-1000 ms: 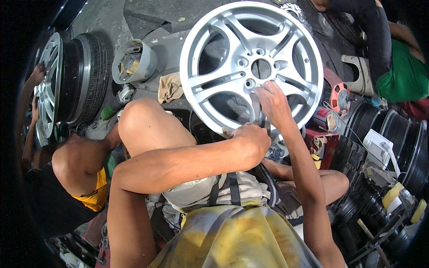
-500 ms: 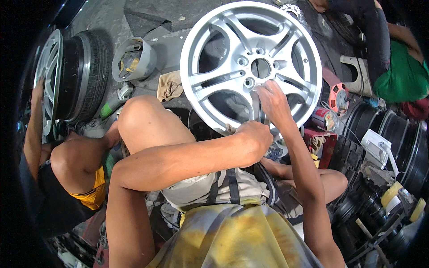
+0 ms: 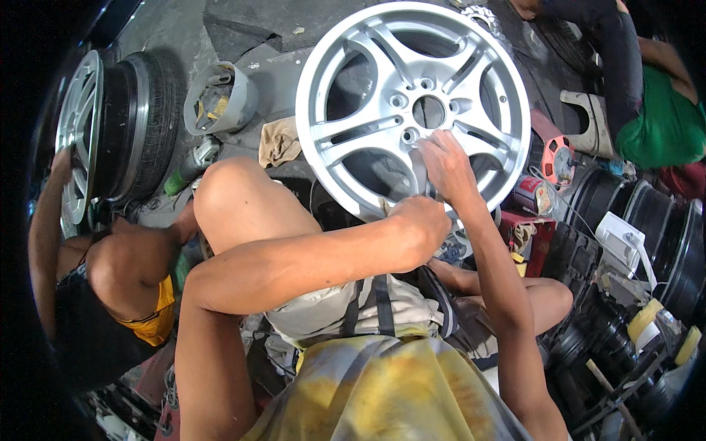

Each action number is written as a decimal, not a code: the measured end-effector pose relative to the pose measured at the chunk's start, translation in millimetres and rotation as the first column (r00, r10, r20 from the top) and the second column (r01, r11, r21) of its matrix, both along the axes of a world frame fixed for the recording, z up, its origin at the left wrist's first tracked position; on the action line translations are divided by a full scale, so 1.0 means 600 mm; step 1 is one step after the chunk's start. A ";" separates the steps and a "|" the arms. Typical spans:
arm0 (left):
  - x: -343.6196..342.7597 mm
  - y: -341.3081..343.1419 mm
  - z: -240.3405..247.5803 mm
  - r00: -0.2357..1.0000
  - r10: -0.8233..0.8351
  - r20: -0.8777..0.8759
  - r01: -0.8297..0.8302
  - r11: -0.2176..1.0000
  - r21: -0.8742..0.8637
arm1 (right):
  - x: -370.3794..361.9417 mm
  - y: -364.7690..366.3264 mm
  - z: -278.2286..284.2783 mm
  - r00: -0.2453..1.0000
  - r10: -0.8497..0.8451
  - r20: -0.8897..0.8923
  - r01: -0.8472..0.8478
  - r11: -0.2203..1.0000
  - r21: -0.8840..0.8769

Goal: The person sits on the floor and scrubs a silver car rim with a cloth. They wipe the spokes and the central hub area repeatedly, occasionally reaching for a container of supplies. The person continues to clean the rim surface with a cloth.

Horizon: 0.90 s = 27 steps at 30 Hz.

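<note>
A silver alloy wheel rim [image 3: 321,73] with paired spokes and a round centre hole tilts up in front of me. My left hand [image 3: 418,226] is closed at its near edge, by the lower spoke; its fingers curl round the rim and are partly hidden. Just above it, my right hand [image 3: 447,167] presses pinched fingers onto that spoke, close to the hub and a bolt hole. Anything small between those fingertips is too blurred to make out.
A grey bucket [image 3: 246,99], a beige cloth [image 3: 279,142] and a green-ended power tool [image 3: 193,165] lie to the left. Beyond them a person handles another rim [image 3: 81,136] beside a tyre [image 3: 163,110]. At right are a red reel [image 3: 557,163], a can [image 3: 531,192] and stacked dark rims [image 3: 643,209].
My right hand has shifted slightly up along the spoke. My left hand stays nearly in place. At the left, the other person's hand has moved down on their rim.
</note>
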State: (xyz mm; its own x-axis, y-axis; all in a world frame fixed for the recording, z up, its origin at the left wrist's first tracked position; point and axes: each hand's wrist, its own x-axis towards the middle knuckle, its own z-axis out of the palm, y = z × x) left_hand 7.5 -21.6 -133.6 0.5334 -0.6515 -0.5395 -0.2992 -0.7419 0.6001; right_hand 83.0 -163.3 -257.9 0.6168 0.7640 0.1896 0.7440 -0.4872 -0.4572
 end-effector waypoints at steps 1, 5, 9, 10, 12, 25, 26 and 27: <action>-0.001 0.000 -0.002 1.000 0.022 -0.013 -0.022 1.000 -0.005 | -0.003 -0.002 -0.002 1.000 -0.010 -0.008 0.010 1.000 0.016; 0.004 0.007 -0.002 0.999 0.027 0.040 -0.026 0.999 -0.020 | 0.006 -0.004 -0.004 1.000 -0.021 -0.008 0.021 1.000 0.022; 0.004 0.010 -0.002 0.985 0.111 0.136 -0.108 0.994 -0.024 | -0.002 -0.006 0.022 0.997 -0.065 -0.051 0.062 0.997 -0.043; 0.003 0.011 -0.004 0.977 0.124 0.173 -0.123 0.992 -0.017 | -0.006 -0.009 0.038 0.995 -0.083 -0.058 0.080 0.995 -0.068; 0.003 0.012 -0.004 0.975 0.104 0.197 -0.105 0.994 -0.003 | -0.006 -0.012 0.058 0.963 -0.227 -0.142 0.229 0.973 -0.004; 0.015 -0.010 -0.183 0.643 0.178 0.745 -0.320 0.946 0.051 | -0.067 -0.118 0.084 0.755 -0.584 -0.299 0.639 0.758 0.132; 0.007 -0.012 -0.182 0.627 0.130 0.768 -0.306 0.948 0.089 | -0.069 -0.131 0.080 0.844 -0.521 -0.124 0.535 0.831 0.151; 0.005 -0.014 -0.175 0.656 0.108 0.747 -0.290 0.950 0.117 | -0.072 -0.129 0.080 0.865 -0.493 -0.091 0.501 0.839 0.212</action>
